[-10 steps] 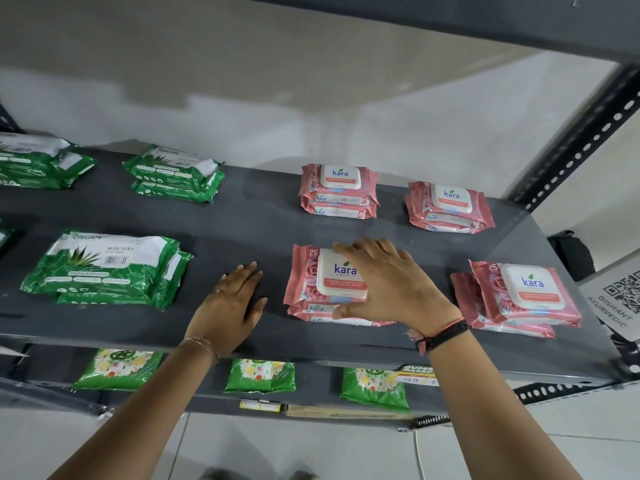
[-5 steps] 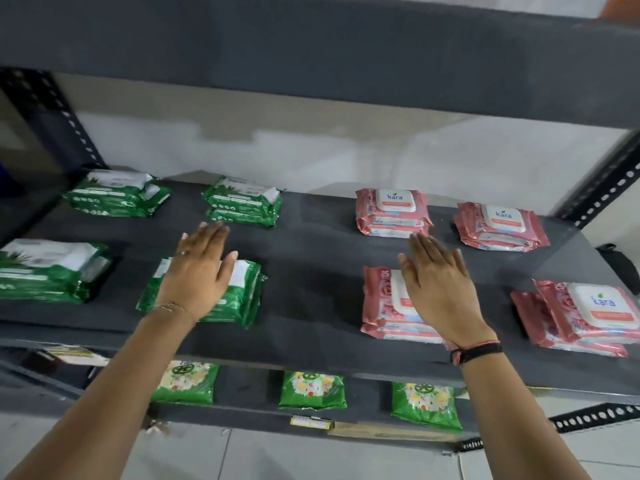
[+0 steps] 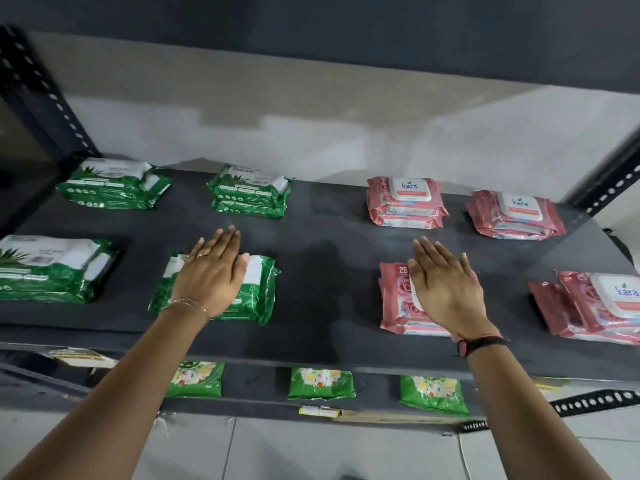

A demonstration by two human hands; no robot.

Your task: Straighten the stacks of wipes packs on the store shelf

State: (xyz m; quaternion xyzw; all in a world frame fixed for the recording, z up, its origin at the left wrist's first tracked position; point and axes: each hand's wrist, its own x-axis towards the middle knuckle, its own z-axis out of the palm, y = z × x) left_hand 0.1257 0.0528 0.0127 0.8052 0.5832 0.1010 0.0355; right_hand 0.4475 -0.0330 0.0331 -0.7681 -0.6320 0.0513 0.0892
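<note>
On the dark shelf (image 3: 322, 271) lie green and pink stacks of wipes packs. My left hand (image 3: 209, 273) rests flat, fingers out, on the front green stack (image 3: 258, 292). My right hand (image 3: 445, 287) lies flat over the front pink stack (image 3: 394, 299), hiding its lid. More green stacks lie at the front left (image 3: 52, 268), back left (image 3: 114, 183) and back middle (image 3: 249, 192). Pink stacks lie at the back (image 3: 405, 202), back right (image 3: 514, 214) and front right (image 3: 595, 306), whose packs are offset from each other.
The shelf above (image 3: 346, 32) overhangs closely. Perforated black uprights stand at the left (image 3: 45, 95) and right (image 3: 613, 181). Below, a lower shelf holds three green flower-print packs (image 3: 320, 382). A pale wall is behind the shelf.
My left hand moved from the bare shelf onto the front green stack. My right hand flattened on top of the front pink stack. The camera view shifted left and up.
</note>
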